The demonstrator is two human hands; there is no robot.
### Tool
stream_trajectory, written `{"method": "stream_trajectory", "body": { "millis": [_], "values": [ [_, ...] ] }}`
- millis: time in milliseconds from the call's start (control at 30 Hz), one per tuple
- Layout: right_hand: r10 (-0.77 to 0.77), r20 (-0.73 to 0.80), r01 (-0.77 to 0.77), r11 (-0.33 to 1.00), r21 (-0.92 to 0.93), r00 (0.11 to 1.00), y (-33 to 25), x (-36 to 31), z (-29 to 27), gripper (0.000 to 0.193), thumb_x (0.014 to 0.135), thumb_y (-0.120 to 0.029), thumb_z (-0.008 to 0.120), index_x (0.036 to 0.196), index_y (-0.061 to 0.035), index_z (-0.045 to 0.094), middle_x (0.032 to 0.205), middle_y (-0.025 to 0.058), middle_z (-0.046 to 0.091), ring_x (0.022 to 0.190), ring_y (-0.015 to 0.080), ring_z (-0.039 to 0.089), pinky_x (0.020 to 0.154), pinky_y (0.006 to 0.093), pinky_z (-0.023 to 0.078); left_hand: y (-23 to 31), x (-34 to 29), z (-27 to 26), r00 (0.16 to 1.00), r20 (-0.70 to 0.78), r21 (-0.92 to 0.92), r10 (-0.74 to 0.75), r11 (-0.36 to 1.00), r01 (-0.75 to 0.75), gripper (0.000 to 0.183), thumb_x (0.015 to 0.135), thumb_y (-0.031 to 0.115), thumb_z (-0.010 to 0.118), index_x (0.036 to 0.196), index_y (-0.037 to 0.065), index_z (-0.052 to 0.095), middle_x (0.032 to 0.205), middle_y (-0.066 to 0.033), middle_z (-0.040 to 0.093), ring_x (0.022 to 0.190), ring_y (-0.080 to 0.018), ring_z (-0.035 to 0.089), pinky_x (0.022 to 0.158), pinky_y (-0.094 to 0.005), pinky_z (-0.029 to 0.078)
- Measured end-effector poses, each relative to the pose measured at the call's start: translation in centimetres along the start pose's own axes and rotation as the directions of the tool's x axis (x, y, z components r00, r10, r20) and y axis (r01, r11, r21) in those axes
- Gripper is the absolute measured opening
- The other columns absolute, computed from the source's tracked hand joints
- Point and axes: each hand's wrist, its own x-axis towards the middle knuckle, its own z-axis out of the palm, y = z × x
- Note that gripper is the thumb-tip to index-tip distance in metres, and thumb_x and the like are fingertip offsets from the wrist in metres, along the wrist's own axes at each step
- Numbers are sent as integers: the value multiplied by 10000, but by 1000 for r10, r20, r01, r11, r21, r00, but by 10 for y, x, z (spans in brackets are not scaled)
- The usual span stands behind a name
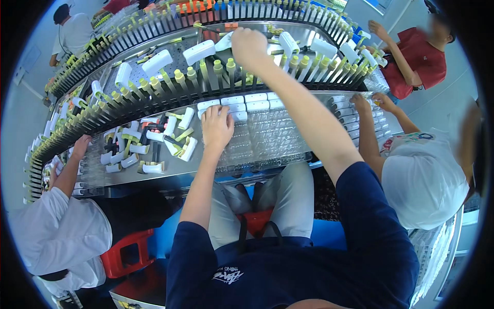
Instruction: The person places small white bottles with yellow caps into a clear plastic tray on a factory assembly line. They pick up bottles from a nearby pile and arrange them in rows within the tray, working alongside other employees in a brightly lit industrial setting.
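Note:
My right arm reaches over the peg rows, and my right hand [249,47] is closed at the far side. A white plastic piece [224,42] sticks out from its fingers; the rest is hidden behind the hand. My left hand [217,126] lies with fingers stretched out on white rectangular plastic housings [236,107]. These sit in rows at the far end of a clear plastic tray [231,144], whose nearer pockets hold none. Other white housings [199,52] stand tilted along the rack of yellow-green-tipped pegs [218,67].
A pile of white, yellow-green and black parts [149,141] lies left of the tray on the metal table [136,177]. Co-workers sit close on both sides: a white-sleeved person [62,221] at left, another person in white [424,175] at right. Someone in red [419,59] stands beyond.

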Motion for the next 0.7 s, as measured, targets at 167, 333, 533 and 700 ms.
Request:
{"method": "stream_trajectory", "body": {
  "millis": [167, 333, 533, 700],
  "values": [
    [-59, -372, 127, 979, 162, 926, -21, -26, 33, 509, 874, -111, 680, 1333, 73, 556, 1162, 176, 656, 1038, 331, 713, 797, 443, 624, 7, 4, -1, 999, 30, 3, 39, 999, -39, 248, 900, 240, 753, 1121, 127, 762, 1141, -87, 649, 1135, -291, 584, 984, -468, 441],
    [-108, -635, 470, 768, 435, 765, -45, -85, 22, 489, 909, -109, 702, 1375, -20, 582, 1309, 181, 637, 1242, 389, 597, 1073, 501, 474, -1, 5, -4, 982, 116, -6, 152, 988, -152, 246, 872, 239, 798, 1091, 128, 781, 1091, -57, 674, 1115, -272, 605, 964, -454, 452],
    [71, -330, 112, 856, 504, 941, 18, -197, 111, 268, 885, -87, 697, 1149, -40, 699, 1191, 140, 665, 1170, 348, 620, 1017, 492, 479, 17, 33, -9, 931, 300, -49, 207, 978, -201, 284, 843, 210, 812, 1084, 72, 751, 1131, -79, 670, 1159, -300, 594, 986, -448, 455],
    [145, -229, 9, 827, 563, 962, 26, -217, 138, 155, 889, -100, 701, 1031, -41, 721, 1138, 127, 659, 1136, 333, 615, 1015, 479, 473, 6, 29, -3, 900, 328, -24, 286, 955, -295, 356, 852, 185, 808, 1147, 29, 684, 1162, -121, 653, 1183, -305, 585, 1014, -461, 449]
  ]
}}
